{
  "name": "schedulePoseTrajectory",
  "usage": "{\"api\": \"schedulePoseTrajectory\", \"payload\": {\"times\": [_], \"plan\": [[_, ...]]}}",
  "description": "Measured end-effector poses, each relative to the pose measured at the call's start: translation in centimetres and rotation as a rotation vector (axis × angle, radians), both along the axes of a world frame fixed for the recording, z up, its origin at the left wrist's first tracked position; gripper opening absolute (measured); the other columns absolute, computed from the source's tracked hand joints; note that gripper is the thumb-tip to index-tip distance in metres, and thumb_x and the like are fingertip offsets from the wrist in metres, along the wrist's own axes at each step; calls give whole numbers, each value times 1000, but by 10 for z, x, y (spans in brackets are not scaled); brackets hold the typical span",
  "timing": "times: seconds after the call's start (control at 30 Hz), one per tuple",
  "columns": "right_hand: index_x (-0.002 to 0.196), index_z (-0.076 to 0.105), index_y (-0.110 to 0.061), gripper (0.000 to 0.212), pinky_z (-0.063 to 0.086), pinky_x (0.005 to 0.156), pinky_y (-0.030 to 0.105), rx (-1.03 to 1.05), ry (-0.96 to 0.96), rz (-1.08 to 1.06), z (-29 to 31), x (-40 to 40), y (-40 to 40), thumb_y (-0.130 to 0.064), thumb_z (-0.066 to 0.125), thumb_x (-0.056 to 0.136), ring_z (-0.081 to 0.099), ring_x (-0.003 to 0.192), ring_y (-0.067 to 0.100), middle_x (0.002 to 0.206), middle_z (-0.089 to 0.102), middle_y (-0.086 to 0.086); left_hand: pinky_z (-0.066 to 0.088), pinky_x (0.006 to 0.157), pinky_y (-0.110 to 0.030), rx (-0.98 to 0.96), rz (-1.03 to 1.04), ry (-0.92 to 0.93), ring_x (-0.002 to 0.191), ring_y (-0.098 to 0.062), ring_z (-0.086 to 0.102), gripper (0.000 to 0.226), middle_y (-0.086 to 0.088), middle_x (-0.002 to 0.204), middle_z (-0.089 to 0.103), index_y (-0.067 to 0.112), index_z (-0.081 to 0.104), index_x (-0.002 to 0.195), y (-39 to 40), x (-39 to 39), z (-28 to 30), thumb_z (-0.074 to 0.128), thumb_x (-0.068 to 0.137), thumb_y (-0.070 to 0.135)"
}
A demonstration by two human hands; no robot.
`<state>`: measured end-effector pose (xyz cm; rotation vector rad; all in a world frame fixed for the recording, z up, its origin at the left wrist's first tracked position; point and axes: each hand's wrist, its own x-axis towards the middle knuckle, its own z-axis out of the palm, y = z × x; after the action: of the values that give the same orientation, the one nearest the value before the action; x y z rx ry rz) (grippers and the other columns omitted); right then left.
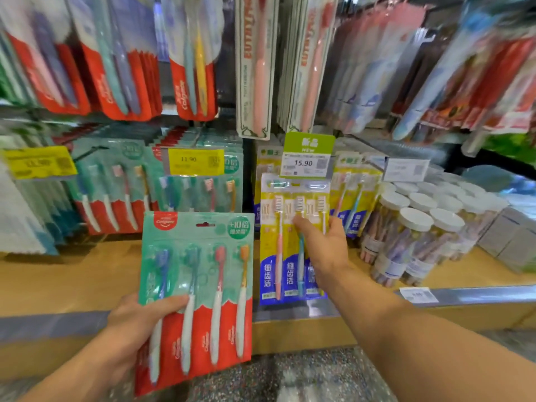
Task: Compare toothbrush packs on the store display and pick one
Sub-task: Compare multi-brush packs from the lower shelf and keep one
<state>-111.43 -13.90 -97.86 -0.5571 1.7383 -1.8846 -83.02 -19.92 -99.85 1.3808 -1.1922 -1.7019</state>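
Nearest me, the green and red toothbrush pack (200,285) with 4 brushes sat upright in my left hand (136,323), thumb curled over its front at the lower left edge, fingers hidden behind. Just to its right, my right hand (322,242) reached onto the yellow and blue toothbrush pack (285,250) standing on the wooden shelf (87,274); my thumb pressed its front and the fingers wrapped its right edge, pinching it. Above that pack hung a green price tag (307,153) reading 15.90, and to the left a yellow price tag (195,165) reading 11.90 sat over matching green packs. Clear jars with white lids (412,242) stood further right on the shelf
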Motion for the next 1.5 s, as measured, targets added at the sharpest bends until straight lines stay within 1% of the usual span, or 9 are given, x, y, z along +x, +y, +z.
{"api": "schedulePoseTrajectory", "payload": {"times": [0.13, 0.33, 0.47, 0.6, 0.9, 1.07, 1.17, 1.33, 1.5], "plan": [[117, 55, -31, 44, 65, 81, 42, -18, 23, -8, 2, -6, -6, -38, 84, 85, 78, 88, 14, 109, 75, -7, 58, 90, -62, -18, 17, 16, 88, -50, 74, 21, -26, 89, 78, 1, 74, 102, 5, -5, 4, 80, 82, 5], [99, 52, -39, 36, 63, 86, 45, -41, -12, -49, 2, -15, -9, -39, 84, 83, 76, 93, 17, 107, 74, -7, 51, 99, -67, 7, 31, 45, 97, -52, 72, 26, -30, 96, 77, 0, 73, 107, 9, -10, -2, 77, 81, 0], [114, 57, -31, 45, 62, 90, 48, -44, -9, -36, 11, -19, -15, -42, 85, 81, 76, 96, 21, 107, 74, -7, 52, 98, -67, 3, 54, 12, 96, -53, 72, 28, -30, 93, 77, -2, 74, 105, 9, -7, -7, 80, 78, 0], [109, 59, -32, 42, 63, 88, 49, -35, 15, -30, 12, -21, -22, -42, 87, 79, 77, 95, 20, 107, 77, -5, 50, 99, -70, 22, 23, 52, 98, -54, 71, 37, -31, 99, 76, 0, 74, 110, 8, -7, -6, 80, 74, 4], [132, 46, -31, 87, 63, 86, 48, 116, 169, -48, 11, -15, -26, -73, 78, 62, 75, 101, 23, 117, 72, -5, 50, 100, -69, 17, -24, 104, 98, -51, 73, 44, -27, 104, 77, 8, 73, 116, 5, 0, -4, 81, 72, 12], [123, 47, -31, 75, 63, 85, 50, 160, 150, -47, 14, -9, -30, -69, 77, 66, 74, 101, 27, 116, 71, -3, 51, 100, -67, 14, -23, 83, 99, -51, 73, 38, -26, 102, 78, 7, 73, 114, 4, 2, -3, 81, 77, 12], [116, 51, -30, 52, 63, 85, 49, 173, 168, -71, 14, -13, -32, -55, 80, 81, 75, 99, 25, 112, 72, -4, 52, 100, -65, 7, -13, 71, 99, -51, 72, 27, -26, 99, 78, 6, 73, 110, 6, 1, -1, 77, 83, 8], [112, 52, -28, 45, 61, 89, 51, 233, 178, -96, 24, -18, -37, -51, 78, 84, 72, 102, 28, 110, 70, -2, 52, 100, -66, 5, 7, 86, 100, -51, 72, 38, -27, 99, 78, 3, 73, 112, 8, 1, -2, 80, 76, 10], [137, 48, -22, 76, 60, 91, 55, 318, 167, -79, 33, -14, -48, -63, 75, 79, 71, 106, 36, 120, 69, 5, 51, 100, -66, -7, -9, 113, 101, -52, 71, 42, -28, 100, 77, 1, 72, 113, 10, 2, -3, 81, 73, 8]]}}
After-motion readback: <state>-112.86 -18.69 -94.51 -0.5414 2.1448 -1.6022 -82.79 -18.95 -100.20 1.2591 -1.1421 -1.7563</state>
